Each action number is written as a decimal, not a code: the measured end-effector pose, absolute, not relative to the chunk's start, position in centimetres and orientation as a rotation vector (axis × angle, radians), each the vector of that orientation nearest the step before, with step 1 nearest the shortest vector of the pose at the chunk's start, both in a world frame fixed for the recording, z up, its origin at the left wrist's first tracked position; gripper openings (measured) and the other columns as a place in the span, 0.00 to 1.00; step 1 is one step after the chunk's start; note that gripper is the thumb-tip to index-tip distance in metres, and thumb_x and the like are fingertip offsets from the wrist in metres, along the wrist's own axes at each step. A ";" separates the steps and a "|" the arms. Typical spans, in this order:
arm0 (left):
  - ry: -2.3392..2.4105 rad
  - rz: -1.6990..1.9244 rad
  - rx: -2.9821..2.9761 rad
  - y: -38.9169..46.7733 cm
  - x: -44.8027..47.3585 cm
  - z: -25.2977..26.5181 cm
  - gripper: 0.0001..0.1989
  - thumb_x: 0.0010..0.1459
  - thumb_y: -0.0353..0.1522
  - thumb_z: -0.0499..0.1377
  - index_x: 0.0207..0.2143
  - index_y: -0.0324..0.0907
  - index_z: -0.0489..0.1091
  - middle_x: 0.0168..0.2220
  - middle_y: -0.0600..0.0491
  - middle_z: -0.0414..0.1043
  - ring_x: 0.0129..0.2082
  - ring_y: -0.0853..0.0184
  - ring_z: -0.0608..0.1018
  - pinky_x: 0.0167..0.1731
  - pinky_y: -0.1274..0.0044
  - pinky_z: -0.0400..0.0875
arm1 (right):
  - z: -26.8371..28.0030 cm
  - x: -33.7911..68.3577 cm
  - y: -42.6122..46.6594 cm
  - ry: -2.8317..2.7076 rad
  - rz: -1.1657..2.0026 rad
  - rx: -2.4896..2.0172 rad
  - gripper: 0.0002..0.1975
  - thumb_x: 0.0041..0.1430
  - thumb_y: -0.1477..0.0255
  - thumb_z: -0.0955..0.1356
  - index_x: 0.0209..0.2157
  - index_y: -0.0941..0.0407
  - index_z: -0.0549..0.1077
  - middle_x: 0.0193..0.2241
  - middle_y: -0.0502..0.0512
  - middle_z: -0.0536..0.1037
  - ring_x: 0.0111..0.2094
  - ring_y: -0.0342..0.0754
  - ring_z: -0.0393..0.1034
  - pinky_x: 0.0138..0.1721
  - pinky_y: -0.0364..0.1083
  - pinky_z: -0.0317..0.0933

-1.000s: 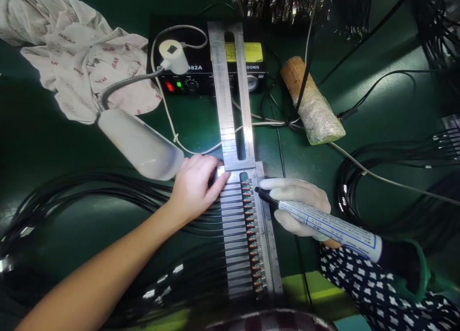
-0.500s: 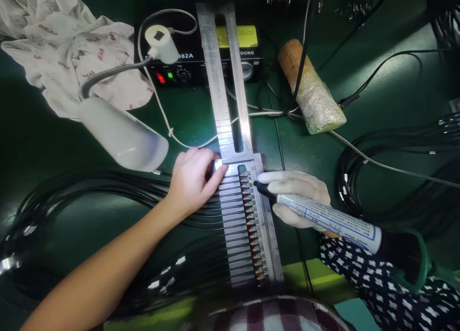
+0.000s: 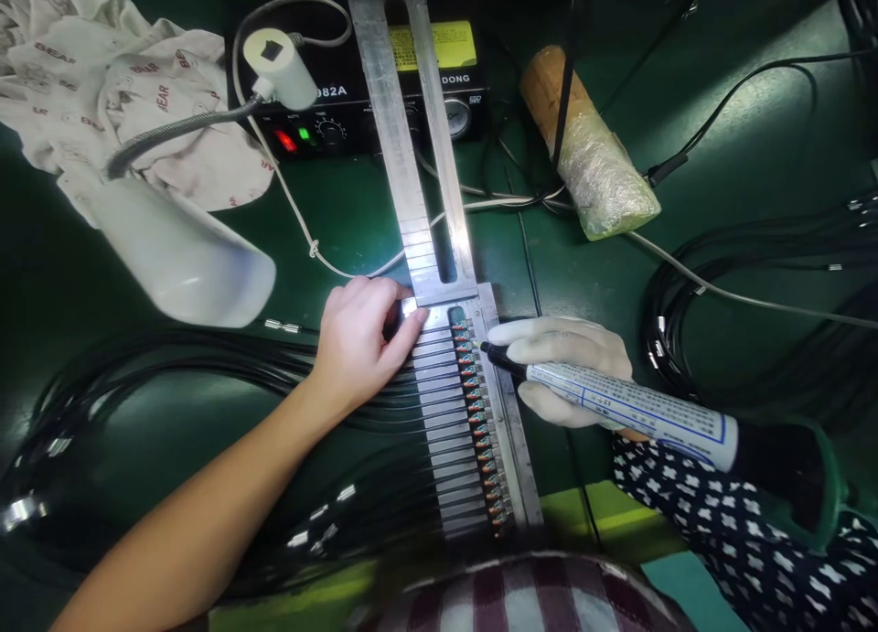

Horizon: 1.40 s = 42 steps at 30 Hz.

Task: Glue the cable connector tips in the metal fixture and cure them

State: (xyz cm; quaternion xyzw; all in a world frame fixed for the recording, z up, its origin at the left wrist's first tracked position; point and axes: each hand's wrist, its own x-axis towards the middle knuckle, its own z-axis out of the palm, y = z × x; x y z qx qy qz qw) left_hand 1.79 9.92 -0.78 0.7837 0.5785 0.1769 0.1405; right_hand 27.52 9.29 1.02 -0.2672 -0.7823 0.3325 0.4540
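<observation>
My left hand [image 3: 360,339], bare, grips the upper left edge of a slotted metal jig [image 3: 439,412], its thumb on the top face and the fingertips hidden behind the edge. Thin black cables [image 3: 233,350] run under and past that hand into the jig's slots. Their stripped ends form a row of small connectors with coloured wires [image 3: 475,408] along the right side. In white finger covers, my right hand [image 3: 569,358] is closed around a labelled glue-dispensing syringe [image 3: 631,408], which slants down to the left. Its black nozzle lies close to the upper connectors; contact cannot be made out.
Behind the jig stands a black dispenser controller [image 3: 329,120] with a long slotted metal bar [image 3: 384,111] across it. A white gooseneck lamp [image 3: 281,69] and a crumpled cloth [image 3: 165,111] are at the left. A wrapped cylinder [image 3: 596,166] and coiled cables [image 3: 669,330] lie at the right.
The whole view has shifted slightly, with the background moving up and left. Both hands keep their places at the jig, and the syringe nozzle stays by the upper connectors.
</observation>
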 end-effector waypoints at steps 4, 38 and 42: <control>1.672 0.509 2.268 9.9 1.7 -0.8 0.11 0.64 0.40 0.54 0.34 0.43 0.66 0.26 0.55 0.65 0.31 0.64 0.68 0.34 0.71 0.59 | 0.9 27.5 9.3 -1.926 0.820 -0.662 0.11 0.57 0.77 0.71 0.43 0.59 0.75 0.43 0.63 0.81 0.42 0.51 0.79 0.42 0.46 0.77; 1.667 0.490 2.242 9.9 1.8 -0.6 0.11 0.64 0.40 0.53 0.34 0.43 0.66 0.27 0.54 0.66 0.32 0.63 0.69 0.35 0.70 0.60 | 0.8 27.7 9.4 -1.911 0.881 -0.677 0.14 0.57 0.77 0.71 0.46 0.57 0.75 0.46 0.60 0.80 0.45 0.51 0.78 0.45 0.47 0.76; 1.657 0.493 2.249 9.9 1.8 -0.6 0.11 0.64 0.40 0.53 0.35 0.42 0.66 0.27 0.54 0.66 0.32 0.63 0.69 0.35 0.70 0.60 | 0.6 27.6 9.4 -1.890 0.883 -0.685 0.14 0.56 0.78 0.72 0.46 0.58 0.76 0.45 0.61 0.80 0.44 0.51 0.78 0.45 0.48 0.76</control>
